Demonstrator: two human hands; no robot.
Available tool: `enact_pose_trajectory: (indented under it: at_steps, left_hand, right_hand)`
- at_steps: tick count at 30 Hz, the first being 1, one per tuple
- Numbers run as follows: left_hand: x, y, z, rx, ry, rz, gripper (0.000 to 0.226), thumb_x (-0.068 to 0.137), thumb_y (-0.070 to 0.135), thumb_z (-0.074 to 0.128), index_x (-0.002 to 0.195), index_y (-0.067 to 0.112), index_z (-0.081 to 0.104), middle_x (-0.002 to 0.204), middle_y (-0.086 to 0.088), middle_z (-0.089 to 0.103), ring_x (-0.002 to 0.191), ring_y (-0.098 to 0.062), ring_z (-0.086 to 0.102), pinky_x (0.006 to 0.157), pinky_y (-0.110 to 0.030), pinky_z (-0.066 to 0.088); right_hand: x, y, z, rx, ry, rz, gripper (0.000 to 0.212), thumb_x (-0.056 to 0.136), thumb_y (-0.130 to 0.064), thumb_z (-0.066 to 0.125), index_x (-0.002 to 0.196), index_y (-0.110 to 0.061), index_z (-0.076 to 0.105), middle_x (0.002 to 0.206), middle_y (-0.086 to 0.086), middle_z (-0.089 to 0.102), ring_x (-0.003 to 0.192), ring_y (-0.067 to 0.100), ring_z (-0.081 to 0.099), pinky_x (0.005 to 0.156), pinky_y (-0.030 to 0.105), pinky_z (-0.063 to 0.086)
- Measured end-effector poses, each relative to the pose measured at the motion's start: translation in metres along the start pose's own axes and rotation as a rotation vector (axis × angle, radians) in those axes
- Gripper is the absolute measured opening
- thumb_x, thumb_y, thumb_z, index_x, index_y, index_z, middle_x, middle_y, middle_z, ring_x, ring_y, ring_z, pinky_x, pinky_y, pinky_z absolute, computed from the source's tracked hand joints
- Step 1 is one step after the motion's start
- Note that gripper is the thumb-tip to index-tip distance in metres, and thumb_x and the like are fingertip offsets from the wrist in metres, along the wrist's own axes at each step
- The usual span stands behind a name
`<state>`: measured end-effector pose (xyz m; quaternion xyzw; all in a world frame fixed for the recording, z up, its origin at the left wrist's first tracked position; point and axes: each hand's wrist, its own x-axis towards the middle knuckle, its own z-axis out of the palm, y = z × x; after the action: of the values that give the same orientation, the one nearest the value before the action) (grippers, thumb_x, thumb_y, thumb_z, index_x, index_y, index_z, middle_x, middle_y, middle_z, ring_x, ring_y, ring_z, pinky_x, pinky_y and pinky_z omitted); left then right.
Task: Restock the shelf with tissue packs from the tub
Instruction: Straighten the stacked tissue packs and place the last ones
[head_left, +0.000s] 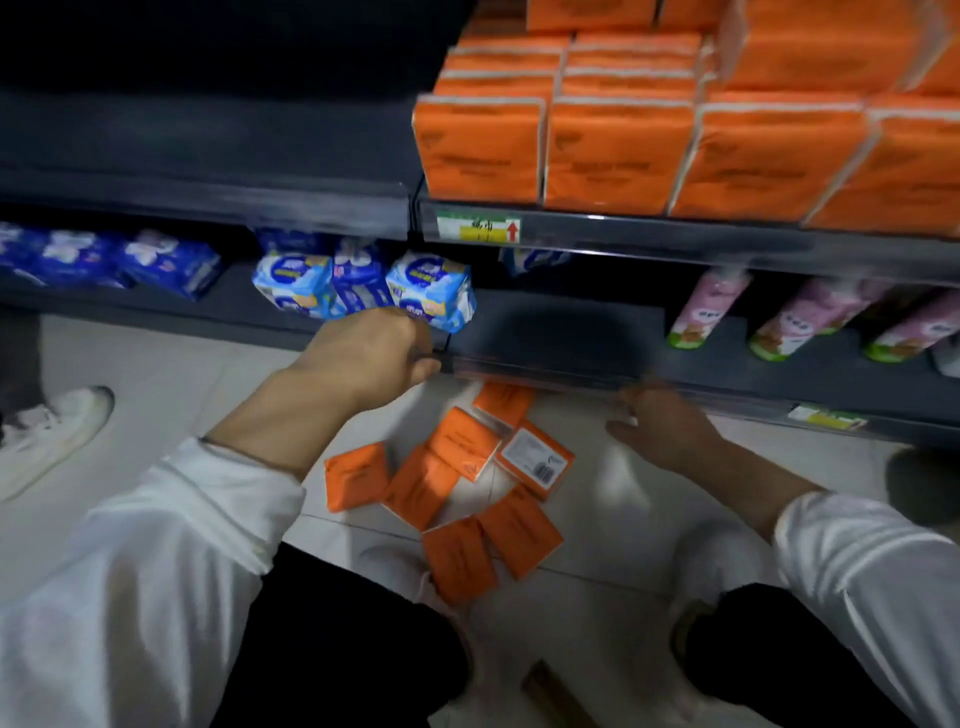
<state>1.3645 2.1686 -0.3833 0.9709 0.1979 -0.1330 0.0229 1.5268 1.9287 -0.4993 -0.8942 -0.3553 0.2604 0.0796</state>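
Black-trousered knees (337, 649) are seen closest; just beyond, small orange plastic-wrapped tissue packs (457, 478) lie scattered on the pale tiled floor (613, 525), below the dark lower shelf (556, 327). The left hand (374, 348) is curled on that shelf's front edge; the state of the right hand (660, 421) cannot be told. Loose packs could be crushed underfoot. One barcode label (535, 460) is shown, unreadable.

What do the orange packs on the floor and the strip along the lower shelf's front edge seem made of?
The orange packs: probably soft plastic film wrap, slight sheen, printed barcode label on one. The price strip: seemingly clear hard plastic, glossy highlights, dark shelf showing through. Blur leaves both uncertain.
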Motion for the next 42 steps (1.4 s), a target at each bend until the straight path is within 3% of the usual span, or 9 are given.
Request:
enact_pose_trajectory:
  at_steps: [4,7,10,17,26,29,33,37,42]
  left_hand:
    - [0.027,-0.028,0.026,0.007,-0.113,-0.023,0.032,0.088,0.047,0.054,0.113,0.029,0.061,0.119,-0.001,0.060,0.112,-0.024,0.055,0.087,-0.035,0.048]
    - [0.042,-0.039,0.043,-0.080,-0.122,-0.021,0.029,0.088,0.046,0.055,0.108,0.026,0.064,0.111,-0.003,0.063,0.106,-0.025,0.057,0.087,-0.037,0.048]
    - [0.049,-0.040,0.058,-0.104,-0.166,0.007,0.031,0.088,0.047,0.052,0.108,0.026,0.063,0.108,0.001,0.060,0.104,-0.022,0.056,0.081,-0.030,0.046]
    - [0.051,-0.053,0.070,-0.149,-0.111,-0.040,0.033,0.087,0.049,0.052,0.113,0.029,0.061,0.106,0.007,0.059,0.103,-0.015,0.056,0.078,-0.029,0.045]
    - [0.041,-0.060,0.085,-0.141,-0.142,-0.069,0.033,0.086,0.049,0.051,0.113,0.031,0.061,0.105,0.008,0.059,0.101,-0.014,0.057,0.077,-0.030,0.046]
    - [0.039,-0.059,0.088,-0.152,-0.161,-0.079,0.033,0.086,0.049,0.051,0.113,0.031,0.061,0.105,0.008,0.058,0.101,-0.014,0.057,0.078,-0.030,0.046]
    - [0.040,-0.056,0.089,-0.180,-0.188,-0.065,0.034,0.086,0.047,0.054,0.114,0.030,0.061,0.106,0.007,0.059,0.101,-0.014,0.057,0.080,-0.030,0.046]
    - [0.043,-0.048,0.088,-0.263,-0.248,-0.017,0.042,0.084,0.041,0.060,0.123,0.025,0.056,0.110,0.004,0.058,0.100,-0.015,0.056,0.087,-0.028,0.045]
    - [0.044,-0.028,0.083,-0.379,-0.286,0.018,0.077,0.076,0.049,0.067,0.140,0.019,0.037,0.128,0.003,0.052,0.115,-0.014,0.051,0.086,-0.013,0.031]
  right_hand:
    - [0.033,-0.007,0.042,0.067,-0.127,0.102,0.046,0.090,-0.033,0.058,0.130,-0.013,0.050,0.130,0.010,0.045,0.114,0.025,0.053,0.097,0.030,0.040]
    - [0.054,-0.009,0.074,0.124,-0.177,0.180,0.051,0.089,-0.035,0.058,0.133,-0.013,0.046,0.131,0.011,0.043,0.113,0.026,0.054,0.098,0.031,0.043]
    - [0.070,-0.006,0.100,0.157,-0.200,0.231,0.056,0.088,-0.037,0.060,0.136,-0.012,0.044,0.132,0.012,0.044,0.114,0.027,0.053,0.095,0.032,0.045]
    - [0.105,0.001,0.149,0.108,-0.278,0.310,0.068,0.089,-0.037,0.059,0.142,-0.007,0.030,0.140,0.017,0.037,0.128,0.034,0.038,0.098,0.042,0.042]
    - [0.113,0.006,0.189,0.160,-0.285,0.335,0.075,0.081,-0.042,0.067,0.139,-0.011,0.030,0.132,0.016,0.043,0.121,0.034,0.043,0.094,0.046,0.045]
    - [0.112,0.004,0.196,0.153,-0.318,0.369,0.076,0.078,-0.043,0.070,0.135,-0.009,0.034,0.131,0.018,0.040,0.122,0.034,0.039,0.095,0.041,0.041]
    - [0.111,-0.002,0.191,0.119,-0.323,0.330,0.071,0.076,-0.048,0.071,0.128,-0.007,0.046,0.129,0.017,0.039,0.121,0.034,0.036,0.093,0.039,0.041]
    - [0.107,-0.016,0.168,0.288,-0.275,0.230,0.065,0.073,-0.038,0.077,0.125,-0.010,0.051,0.125,0.016,0.039,0.119,0.033,0.039,0.093,0.037,0.042]
    - [0.095,-0.054,0.117,0.664,-0.136,-0.019,0.056,0.066,-0.028,0.083,0.114,-0.010,0.060,0.106,0.005,0.046,0.103,0.019,0.050,0.080,0.014,0.038]
